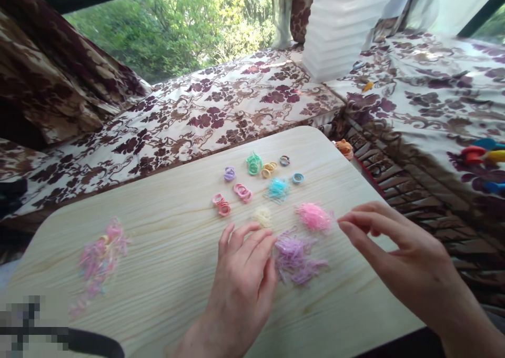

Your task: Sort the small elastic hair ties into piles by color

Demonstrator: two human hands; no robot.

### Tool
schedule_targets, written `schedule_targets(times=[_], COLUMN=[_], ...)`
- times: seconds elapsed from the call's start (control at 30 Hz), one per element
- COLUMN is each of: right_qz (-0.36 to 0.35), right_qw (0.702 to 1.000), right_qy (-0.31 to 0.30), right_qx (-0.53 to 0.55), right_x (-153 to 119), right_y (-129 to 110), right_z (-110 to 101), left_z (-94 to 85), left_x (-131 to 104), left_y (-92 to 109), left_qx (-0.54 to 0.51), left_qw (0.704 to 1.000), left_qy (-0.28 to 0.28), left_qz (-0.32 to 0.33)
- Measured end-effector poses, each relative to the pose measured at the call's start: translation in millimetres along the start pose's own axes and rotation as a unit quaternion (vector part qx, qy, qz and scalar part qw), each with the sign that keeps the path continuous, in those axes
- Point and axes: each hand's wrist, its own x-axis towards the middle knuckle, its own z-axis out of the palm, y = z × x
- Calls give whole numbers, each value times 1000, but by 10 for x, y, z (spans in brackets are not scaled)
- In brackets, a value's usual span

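Note:
My left hand (244,274) rests on the table with its fingers stretched out and slightly bent. Its fingertips lie at a pile of cream elastic bands (263,217) and beside a loose pile of purple elastic bands (295,257). At the right, my right hand (406,258) has thumb and forefinger pinched together, just right of a pile of pink elastic bands (314,217). Whatever is between those fingertips, if anything, is too small to make out. Beyond lies a pile of blue elastic bands (278,190).
Small hair ties lie farther back: red (221,204), pink (242,193), purple (229,173), green (253,163), yellow (269,169) and blue (298,178). A mixed pile of bands (103,258) is on the table's left. Floral-covered seats (236,105) border the table (165,232).

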Motion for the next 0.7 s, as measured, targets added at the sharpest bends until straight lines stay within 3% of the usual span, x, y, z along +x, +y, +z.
schedule_targets(times=[0.17, 0.27, 0.47, 0.57, 0.7], right_qz=[-38, -43, -56, -77, -80], right_qw=[993, 995, 984, 979, 988], right_qy=[-104, -86, -20, -23, -38], right_qx=[35, -1, -168, -188, -129], right_x=[-273, -387, -527, -587, -635], right_y=[-157, -140, -72, -146, -220], right_z=[157, 235, 294, 361, 354], left_z=[32, 98, 211, 149, -32], left_x=[72, 137, 188, 155, 61], left_y=[41, 65, 87, 114, 122], left_qx=[-54, -65, 14, 18, -13], left_qw=[998, 996, 991, 988, 983], left_qy=[-33, -65, -127, -149, -179], left_qz=[12, 15, 30, 35, 26])
